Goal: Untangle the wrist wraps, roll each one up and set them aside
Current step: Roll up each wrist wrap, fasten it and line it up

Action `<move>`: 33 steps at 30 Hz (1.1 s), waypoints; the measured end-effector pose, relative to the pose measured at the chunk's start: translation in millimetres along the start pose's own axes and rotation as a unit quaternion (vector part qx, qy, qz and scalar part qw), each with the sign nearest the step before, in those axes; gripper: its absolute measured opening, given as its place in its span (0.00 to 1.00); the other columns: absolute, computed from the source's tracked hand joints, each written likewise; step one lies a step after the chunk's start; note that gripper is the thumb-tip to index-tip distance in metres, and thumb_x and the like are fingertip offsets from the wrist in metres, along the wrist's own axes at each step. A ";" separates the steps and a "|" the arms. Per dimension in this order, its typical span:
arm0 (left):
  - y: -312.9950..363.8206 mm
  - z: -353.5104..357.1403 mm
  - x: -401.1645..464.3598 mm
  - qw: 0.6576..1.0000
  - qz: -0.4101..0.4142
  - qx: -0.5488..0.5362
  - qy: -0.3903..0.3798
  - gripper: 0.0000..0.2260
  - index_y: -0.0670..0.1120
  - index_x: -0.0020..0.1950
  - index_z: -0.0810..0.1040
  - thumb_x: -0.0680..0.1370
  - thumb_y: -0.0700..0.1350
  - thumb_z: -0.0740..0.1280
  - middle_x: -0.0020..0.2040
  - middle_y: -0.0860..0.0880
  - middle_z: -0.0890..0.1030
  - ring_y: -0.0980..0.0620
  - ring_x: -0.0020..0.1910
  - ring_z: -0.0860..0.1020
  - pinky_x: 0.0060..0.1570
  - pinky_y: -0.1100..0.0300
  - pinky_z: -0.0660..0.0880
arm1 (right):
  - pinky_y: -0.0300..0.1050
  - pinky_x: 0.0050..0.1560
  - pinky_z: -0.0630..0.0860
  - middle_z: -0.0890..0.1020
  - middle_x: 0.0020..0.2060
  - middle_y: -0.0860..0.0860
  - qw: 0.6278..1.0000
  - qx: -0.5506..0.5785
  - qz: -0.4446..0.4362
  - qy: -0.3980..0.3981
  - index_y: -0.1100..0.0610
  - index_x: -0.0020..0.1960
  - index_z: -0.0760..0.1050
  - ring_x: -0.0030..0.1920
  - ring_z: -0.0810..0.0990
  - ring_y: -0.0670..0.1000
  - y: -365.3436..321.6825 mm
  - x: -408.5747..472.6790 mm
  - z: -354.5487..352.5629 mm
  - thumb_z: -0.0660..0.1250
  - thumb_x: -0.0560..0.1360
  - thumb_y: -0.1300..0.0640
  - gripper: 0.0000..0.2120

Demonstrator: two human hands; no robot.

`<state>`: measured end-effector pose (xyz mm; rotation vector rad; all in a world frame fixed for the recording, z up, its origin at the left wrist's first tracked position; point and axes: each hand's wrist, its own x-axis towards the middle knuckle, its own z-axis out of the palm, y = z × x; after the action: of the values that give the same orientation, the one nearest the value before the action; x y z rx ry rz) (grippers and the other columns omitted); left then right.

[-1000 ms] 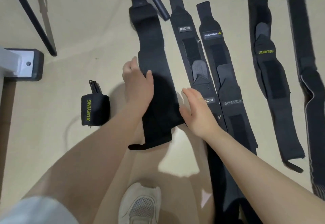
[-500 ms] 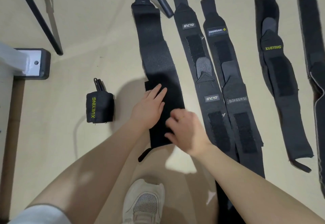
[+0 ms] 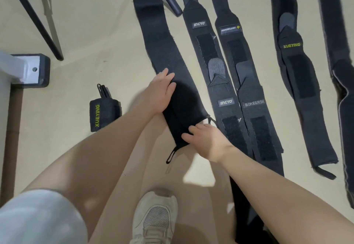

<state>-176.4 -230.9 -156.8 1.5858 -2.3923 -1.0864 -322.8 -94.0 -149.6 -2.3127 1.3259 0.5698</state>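
So, head cam looking down at a beige floor (image 3: 99, 37) with a bunch of black wrist wraps laid out in strips. Left hand (image 3: 160, 92) lies flat on the left edge of the plain black wrap (image 3: 162, 38), fingers straight and close together, pointing toward 1 o'clock. Right hand (image 3: 206, 138) is at the near end of that same wrap, about 4 o'clock from the left one, fingers curled onto the fabric edge; can't tell if it's actually pinching it. A thin loop (image 3: 171, 154) hangs off that end at 6 o'clock.

One rolled wrap (image 3: 104, 114) with XUEYING on it stands off at 9 o'clock, well apart from the strips. At 3 o'clock are two flat wraps side by side, one tagged IINCYO (image 3: 226, 103), one BOKEERSI (image 3: 253, 104), then another XUEYING strip (image 3: 295, 67) further right. White sneaker (image 3: 156, 217) at the bottom.
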 end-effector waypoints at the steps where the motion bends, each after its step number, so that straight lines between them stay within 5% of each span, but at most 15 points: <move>1: 0.5 -0.7 6.0 0.999 -0.012 -0.014 -0.040 0.19 0.41 0.72 0.64 0.84 0.46 0.51 0.76 0.42 0.59 0.44 0.74 0.57 0.70 0.57 0.54 | 0.46 0.49 0.68 0.73 0.54 0.54 0.999 0.027 0.013 -0.028 0.55 0.65 0.69 0.53 0.72 0.56 2.7 -3.4 -4.2 0.59 0.74 0.63 0.20; 5: -6.3 6.9 26.4 0.995 -0.017 0.036 -0.087 0.19 0.37 0.66 0.67 0.83 0.48 0.48 0.71 0.36 0.63 0.40 0.69 0.62 0.68 0.50 0.60 | 0.44 0.39 0.69 0.75 0.42 0.48 0.980 0.174 0.061 -0.069 0.51 0.48 0.77 0.46 0.74 0.54 8.4 -26.5 -19.4 0.61 0.70 0.59 0.10; 9: -9.8 12.2 37.0 0.993 -0.047 0.070 -0.080 0.19 0.42 0.69 0.65 0.82 0.51 0.49 0.75 0.43 0.57 0.45 0.73 0.57 0.68 0.48 0.62 | 0.41 0.31 0.62 0.67 0.26 0.51 0.925 0.292 0.110 -0.220 0.55 0.28 0.68 0.31 0.65 0.53 8.4 -56.9 -23.6 0.63 0.66 0.63 0.10; 12: -5.6 13.0 34.7 0.989 -0.052 0.109 -0.085 0.26 0.45 0.76 0.56 0.81 0.56 0.55 0.78 0.48 0.48 0.50 0.76 0.48 0.71 0.50 0.58 | 0.39 0.30 0.64 0.69 0.29 0.53 0.879 0.318 0.143 -0.324 0.56 0.30 0.71 0.32 0.67 0.54 0.4 -80.3 -1.2 0.63 0.65 0.66 0.08; 14: -3.1 13.3 28.2 0.979 -0.044 0.171 -0.099 0.36 0.46 0.77 0.49 0.77 0.60 0.62 0.78 0.48 0.44 0.51 0.77 0.45 0.72 0.52 0.56 | 0.45 0.41 0.77 0.80 0.40 0.55 0.864 0.364 0.155 -0.313 0.55 0.42 0.81 0.42 0.77 0.58 -5.5 -90.0 12.2 0.63 0.64 0.66 0.12; 17: -2.0 18.1 23.6 0.964 -0.015 0.257 -0.062 0.45 0.42 0.77 0.53 0.70 0.61 0.70 0.78 0.43 0.49 0.46 0.76 0.52 0.72 0.52 0.55 | 0.49 0.52 0.78 0.82 0.46 0.51 0.859 0.396 0.162 -0.280 0.52 0.53 0.82 0.52 0.78 0.56 -8.5 -91.0 24.3 0.61 0.65 0.67 0.21; 20: 16.2 26.1 13.7 0.946 0.065 0.316 0.022 0.34 0.40 0.63 0.74 0.60 0.48 0.79 0.64 0.36 0.74 0.38 0.59 0.75 0.56 0.48 0.72 | 0.53 0.59 0.75 0.81 0.53 0.54 0.862 0.405 0.155 -0.261 0.50 0.55 0.80 0.56 0.77 0.57 -9.7 -85.0 30.0 0.59 0.69 0.67 0.22; 22: 31.9 39.3 -2.8 0.940 0.155 0.301 0.034 0.19 0.42 0.54 0.78 0.65 0.39 0.75 0.51 0.40 0.77 0.40 0.46 0.76 0.41 0.53 0.71 | 0.51 0.58 0.75 0.80 0.55 0.54 0.863 0.416 0.139 -0.251 0.50 0.57 0.79 0.56 0.77 0.57 -10.0 -82.6 30.2 0.59 0.72 0.67 0.20; 25: 38.3 64.5 -31.1 0.947 0.170 0.265 -0.062 0.15 0.43 0.66 0.73 0.79 0.42 0.61 0.62 0.42 0.73 0.41 0.60 0.70 0.55 0.51 0.68 | 0.46 0.49 0.73 0.78 0.53 0.51 0.874 0.407 0.106 -0.244 0.53 0.65 0.73 0.51 0.76 0.55 -9.1 -84.3 29.2 0.58 0.77 0.64 0.19; 28: 41.4 68.1 -41.8 0.954 0.133 0.259 -0.078 0.22 0.43 0.70 0.66 0.80 0.52 0.60 0.67 0.42 0.67 0.43 0.67 0.65 0.64 0.53 0.62 | 0.46 0.40 0.72 0.77 0.48 0.53 0.893 0.380 0.092 -0.223 0.54 0.61 0.72 0.45 0.77 0.54 -8.2 -91.3 35.9 0.58 0.76 0.64 0.15; 33: 49.4 74.2 -58.4 0.895 0.083 0.415 -0.140 0.34 0.48 0.78 0.45 0.79 0.59 0.57 0.77 0.42 0.45 0.43 0.76 0.48 0.72 0.51 0.52 | 0.43 0.40 0.71 0.75 0.46 0.51 0.921 0.355 0.105 -0.124 0.54 0.55 0.67 0.43 0.75 0.52 -4.9 -101.8 50.7 0.63 0.76 0.61 0.10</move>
<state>-219.1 -133.6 -165.1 1.3798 -3.3931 -0.2372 -373.0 7.3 -136.4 -1.4742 1.3702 0.3444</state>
